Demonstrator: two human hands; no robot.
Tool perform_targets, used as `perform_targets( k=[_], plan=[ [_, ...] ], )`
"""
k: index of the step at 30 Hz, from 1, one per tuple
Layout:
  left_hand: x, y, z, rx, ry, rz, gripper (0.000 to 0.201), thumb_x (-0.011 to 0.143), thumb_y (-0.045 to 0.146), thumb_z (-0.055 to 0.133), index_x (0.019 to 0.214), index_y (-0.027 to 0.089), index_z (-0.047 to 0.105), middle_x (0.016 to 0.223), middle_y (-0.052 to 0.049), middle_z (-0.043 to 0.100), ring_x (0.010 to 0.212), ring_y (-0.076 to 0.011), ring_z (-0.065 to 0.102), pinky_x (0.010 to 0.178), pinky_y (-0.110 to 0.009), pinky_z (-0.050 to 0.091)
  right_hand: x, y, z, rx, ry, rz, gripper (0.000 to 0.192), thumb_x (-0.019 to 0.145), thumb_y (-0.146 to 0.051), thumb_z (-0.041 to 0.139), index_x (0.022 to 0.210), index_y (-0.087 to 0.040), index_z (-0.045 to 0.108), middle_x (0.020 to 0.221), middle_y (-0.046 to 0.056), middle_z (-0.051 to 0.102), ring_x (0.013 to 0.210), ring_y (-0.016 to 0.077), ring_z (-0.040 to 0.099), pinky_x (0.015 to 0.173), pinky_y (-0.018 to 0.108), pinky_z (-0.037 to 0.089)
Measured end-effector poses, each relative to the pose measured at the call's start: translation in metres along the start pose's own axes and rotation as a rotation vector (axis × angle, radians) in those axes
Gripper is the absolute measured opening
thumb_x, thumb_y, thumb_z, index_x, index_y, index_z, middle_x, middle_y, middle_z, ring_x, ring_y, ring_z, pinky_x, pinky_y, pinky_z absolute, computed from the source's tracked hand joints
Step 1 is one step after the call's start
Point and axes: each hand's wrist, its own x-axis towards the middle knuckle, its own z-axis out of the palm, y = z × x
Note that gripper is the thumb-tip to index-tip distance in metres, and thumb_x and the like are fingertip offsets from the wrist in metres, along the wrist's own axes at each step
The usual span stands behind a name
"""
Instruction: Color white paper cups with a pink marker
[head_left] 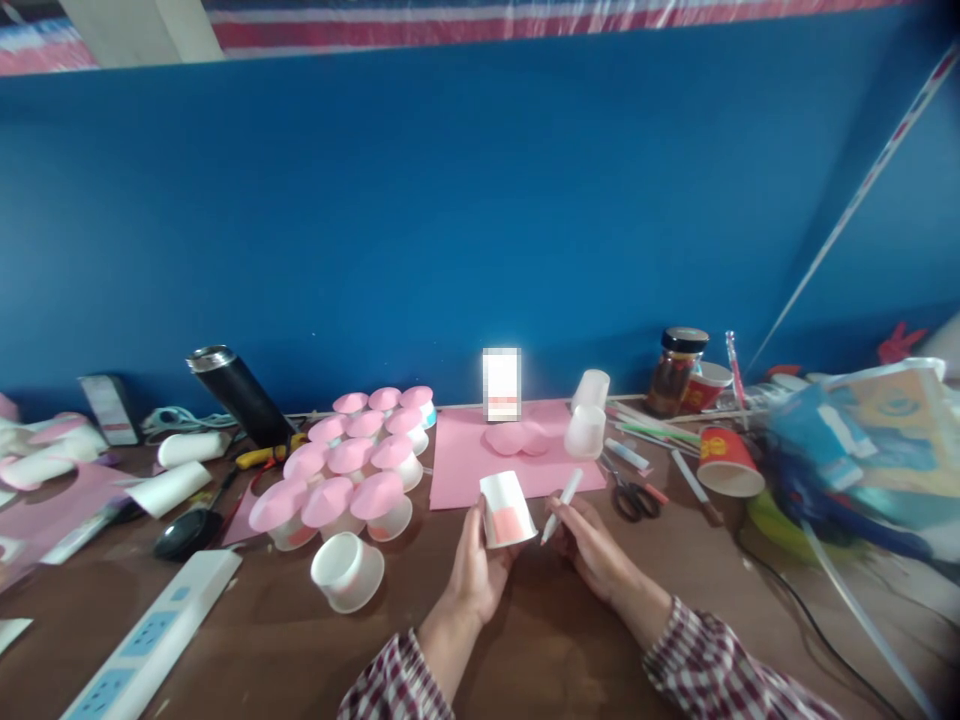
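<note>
My left hand [471,570] holds a white paper cup [506,510] upside down, a pink patch on its side facing me. My right hand [592,545] grips a white pen [562,503], its tip close to the cup's right edge. Both hands hover over the brown table [525,640] just in front of a pink paper sheet [465,455] that carries pink cut-out circles [517,438]. To the left stands a cluster of several cups topped with pink caps [352,465], and one bare white cup [347,571] lies on its side.
Two translucent cups [587,415], scissors [631,495], pens, a red paper cup [726,462] and a jar [677,371] are at right. A power strip [150,640], black flask [236,393], rolled paper and a black mouse [187,532] sit at left. A blue wall backs the table.
</note>
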Motion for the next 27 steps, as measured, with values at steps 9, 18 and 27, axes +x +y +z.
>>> perform_targets(
  k=[9,18,27],
  plan=[
    [0.010,0.006,0.001,0.034,-0.023,0.004,0.039,0.081,0.046,0.056,0.100,0.013,0.062,0.083,-0.008,0.067,0.076,-0.0200,0.063,0.078,-0.038,0.053,0.002,0.002,-0.001,-0.001,0.002,-0.021,0.035,0.071,-0.047,0.069,0.064,-0.018,0.051,0.046,-0.006,0.046,0.041,0.0064,0.036,0.040,0.020,0.024],
    [0.025,0.009,-0.003,0.079,0.010,0.014,0.033,0.082,0.040,0.057,0.097,0.011,0.063,0.089,-0.011,0.068,0.081,-0.0215,0.063,0.079,-0.038,0.053,0.004,0.005,-0.004,-0.037,0.001,-0.066,0.034,0.071,-0.046,0.068,0.063,-0.018,0.051,0.047,-0.007,0.045,0.041,0.0061,0.036,0.041,0.020,0.024],
    [0.012,0.016,-0.004,0.068,-0.073,-0.046,0.041,0.080,0.047,0.057,0.094,0.009,0.065,0.077,-0.010,0.068,0.076,-0.0230,0.065,0.079,-0.039,0.051,0.001,0.002,-0.001,-0.017,0.009,-0.050,0.033,0.070,-0.047,0.069,0.077,-0.019,0.052,0.050,-0.007,0.046,0.042,0.0064,0.038,0.040,0.018,0.024]
  ],
)
